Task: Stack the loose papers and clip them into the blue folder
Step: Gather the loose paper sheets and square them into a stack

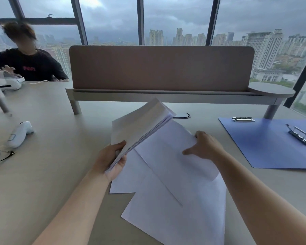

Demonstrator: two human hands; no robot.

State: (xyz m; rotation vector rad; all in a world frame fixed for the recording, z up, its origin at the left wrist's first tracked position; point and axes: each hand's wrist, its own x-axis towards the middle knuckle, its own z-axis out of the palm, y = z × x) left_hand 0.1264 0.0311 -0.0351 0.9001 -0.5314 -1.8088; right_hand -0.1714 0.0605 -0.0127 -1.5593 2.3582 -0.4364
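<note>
The left hand (111,156) pinches a thin, floppy gathered stack (141,128) at its near edge, the right hand (204,145) lies spread on loose sheets (175,200) mid-desk, blue folder (265,144) at three o'clock.

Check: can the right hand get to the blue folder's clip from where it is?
Probably yes. The right hand rests on a loose sheet, holding nothing firmly, and the blue folder lies open to its right with bare desk between. The clip sits uncovered.

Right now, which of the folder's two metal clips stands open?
The side clip near the blue folder's right edge; its lever is raised. The top-edge clip lies flat.
</note>
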